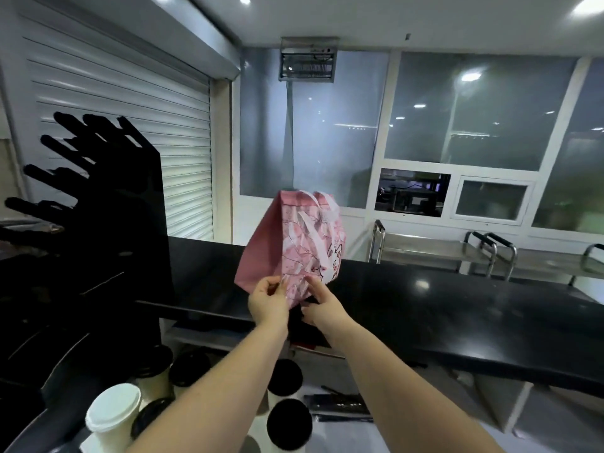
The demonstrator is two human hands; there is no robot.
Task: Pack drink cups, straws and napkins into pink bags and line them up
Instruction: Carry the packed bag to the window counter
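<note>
Two hands hold one pink bag (pixel 294 243) by its lower edge. The bag rises above both grips, its body standing up and leaning slightly to the left, with pale handles at its top. A printed cartoon figure shows on the side facing the camera, and the left side panel is plain pink. The bag hangs in front of the near edge of the black counter (pixel 425 305); whether its bottom touches the counter cannot be told.

The left hand (pixel 268 302) pinches the lower edge between thumb and curled fingers. The right hand (pixel 322 305) pinches the same edge just beside it, fingertips bent inward onto the fabric. The two hands sit close together, nearly touching. Both forearms are bare and reach up and forward from the bottom of the view, converging on the bag.

Below the forearms stand several cups: a white-lidded cup (pixel 112 410) at lower left and black-lidded cups (pixel 289 423) around and between the arms, well apart from the bag. A black rack (pixel 98 191) stands at the left. A steel trolley (pixel 457 250) stands beyond the counter at the right.
</note>
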